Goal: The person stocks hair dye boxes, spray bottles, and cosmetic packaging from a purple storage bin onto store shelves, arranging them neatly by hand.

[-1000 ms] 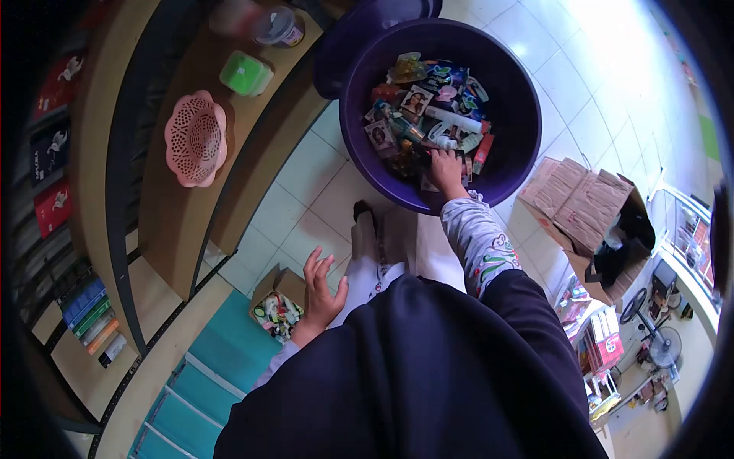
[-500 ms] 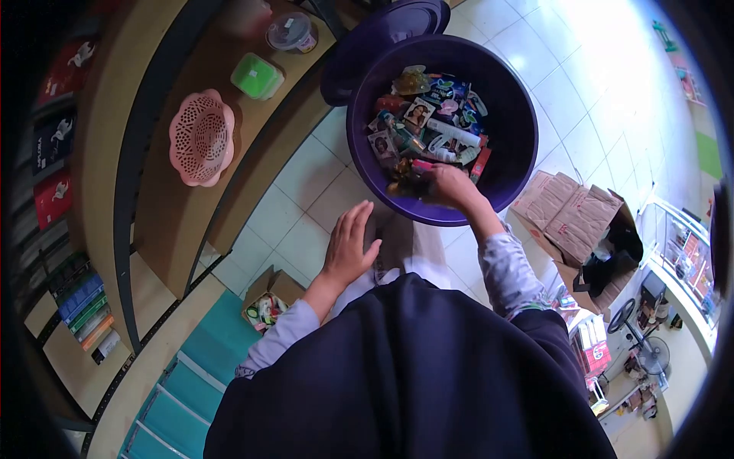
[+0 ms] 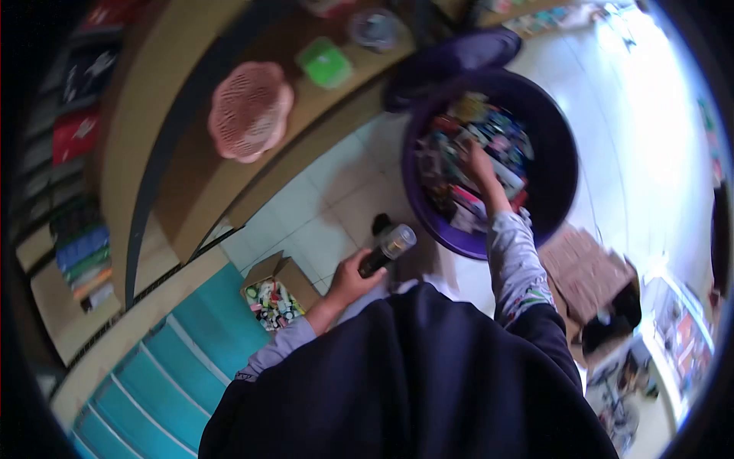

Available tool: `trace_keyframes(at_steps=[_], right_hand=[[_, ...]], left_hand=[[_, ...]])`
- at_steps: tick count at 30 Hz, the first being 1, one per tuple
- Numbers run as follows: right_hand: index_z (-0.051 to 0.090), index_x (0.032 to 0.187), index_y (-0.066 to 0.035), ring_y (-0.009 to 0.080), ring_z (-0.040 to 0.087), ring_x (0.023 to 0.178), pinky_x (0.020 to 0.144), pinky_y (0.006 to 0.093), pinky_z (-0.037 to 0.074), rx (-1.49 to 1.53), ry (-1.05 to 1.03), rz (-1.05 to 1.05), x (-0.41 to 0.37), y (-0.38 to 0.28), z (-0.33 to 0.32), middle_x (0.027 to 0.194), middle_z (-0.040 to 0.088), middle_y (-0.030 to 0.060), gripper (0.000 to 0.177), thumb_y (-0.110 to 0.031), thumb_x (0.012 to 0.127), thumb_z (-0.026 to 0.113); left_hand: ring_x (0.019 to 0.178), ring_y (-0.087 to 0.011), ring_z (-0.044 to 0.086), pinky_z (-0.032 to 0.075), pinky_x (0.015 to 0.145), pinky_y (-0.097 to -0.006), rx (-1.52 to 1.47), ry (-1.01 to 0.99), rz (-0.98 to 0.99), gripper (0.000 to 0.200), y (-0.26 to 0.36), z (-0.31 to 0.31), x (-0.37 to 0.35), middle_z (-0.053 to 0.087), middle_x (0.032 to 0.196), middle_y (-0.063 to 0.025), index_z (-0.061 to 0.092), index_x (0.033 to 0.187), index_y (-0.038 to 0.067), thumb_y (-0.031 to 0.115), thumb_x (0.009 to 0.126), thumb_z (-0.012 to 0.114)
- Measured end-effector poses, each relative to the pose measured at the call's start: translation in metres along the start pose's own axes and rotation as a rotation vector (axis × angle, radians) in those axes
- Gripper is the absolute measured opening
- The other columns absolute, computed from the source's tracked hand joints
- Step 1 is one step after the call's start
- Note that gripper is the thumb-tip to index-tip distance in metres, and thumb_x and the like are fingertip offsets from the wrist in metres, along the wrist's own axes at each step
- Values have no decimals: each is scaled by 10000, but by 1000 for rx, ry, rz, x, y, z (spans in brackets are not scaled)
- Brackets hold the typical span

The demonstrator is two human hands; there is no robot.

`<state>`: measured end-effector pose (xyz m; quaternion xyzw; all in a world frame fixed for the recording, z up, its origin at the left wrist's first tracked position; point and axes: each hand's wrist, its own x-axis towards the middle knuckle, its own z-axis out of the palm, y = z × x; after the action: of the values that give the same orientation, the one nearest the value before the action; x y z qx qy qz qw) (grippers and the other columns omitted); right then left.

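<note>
Bottle (image 3: 386,251), dark with a clear cap, near-left of the purple tub (image 3: 562,183). Left hand (image 3: 348,281) wraps its lower body. I judge it light, rigid and slick, so a mid-body grip suits. Right hand (image 3: 480,164) is among the packets (image 3: 501,138); I cannot tell its fingers through the blur.

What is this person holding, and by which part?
The left hand grips a dark, clear-capped bottle by its lower end. The right hand reaches among packets in the purple tub; blur hides any grip.
</note>
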<state>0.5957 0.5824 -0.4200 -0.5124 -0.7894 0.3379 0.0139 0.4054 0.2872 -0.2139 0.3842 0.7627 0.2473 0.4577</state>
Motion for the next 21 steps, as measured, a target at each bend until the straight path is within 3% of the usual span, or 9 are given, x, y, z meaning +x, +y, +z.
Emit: trace_keyframes(at_steps=[2,4,6,9,10,15,17,19,21], right_hand=[[401,1251,-33,405,543,1003,841,459,446,-154,-3,-70,29,82,91,1158,518,256,461,-137,816,510],[284,1333,-36,425,527,1018,852,469,442,-96,-95,45,15,51,84,1207,477,270,525,-114,841,447],[274,1365,-68,389,539,1024,821,460,450,-6,175,-69,17,78,124,1156,516,260,619,-261,842,541],[352,1297,-24,466,504,1014,843,476,431,-26,-4,165,11,48,103,1254,413,286,665,-362,790,617],[387,1254,-6,459,527,972,807,481,443,-67,229,-73,16,75,130,1174,490,274,652,-383,777,622],[483,1146,38,435,573,880,751,439,454,81,-269,100,16,64,75,890,611,252,563,-369,779,614],[541,1096,23,359,609,780,677,403,463,350,-397,321,29,151,104,861,630,189,501,-361,782,611],[594,924,-86,143,443,546,459,302,386,700,-401,623,-20,71,19,638,421,-3,279,-325,787,553],[597,967,-100,133,461,560,436,279,379,698,-450,489,-61,-6,-55,695,451,11,256,-287,800,542]], left_hand=[[758,-333,630,498,667,-363,40,64,43,389,-15,-5,-13,626,829,-163,561,991,22,224,701,725],[808,-315,621,493,708,-374,50,88,8,394,-20,-12,-27,614,867,-156,562,1003,46,236,699,725],[864,-299,616,487,740,-360,63,64,79,422,-45,-14,-39,612,924,-144,543,1061,83,243,708,709],[860,-297,614,486,730,-359,2,-18,-77,401,-40,-21,-51,614,925,-130,535,1032,80,267,719,702],[857,-296,615,484,726,-362,8,9,-62,391,-42,-23,-53,614,917,-130,534,1026,80,265,724,699],[847,-289,614,472,699,-368,-21,92,23,349,-43,-22,-71,612,882,-128,531,1005,73,228,734,687],[853,-274,610,467,725,-353,-109,122,12,364,-19,-33,-78,602,901,-126,535,1000,50,230,726,693],[849,-273,602,463,723,-349,-149,210,43,357,3,-44,-84,591,906,-122,535,974,40,214,711,701],[836,-284,589,459,695,-358,-147,356,101,328,22,-53,-92,580,896,-118,530,927,41,179,689,709]])
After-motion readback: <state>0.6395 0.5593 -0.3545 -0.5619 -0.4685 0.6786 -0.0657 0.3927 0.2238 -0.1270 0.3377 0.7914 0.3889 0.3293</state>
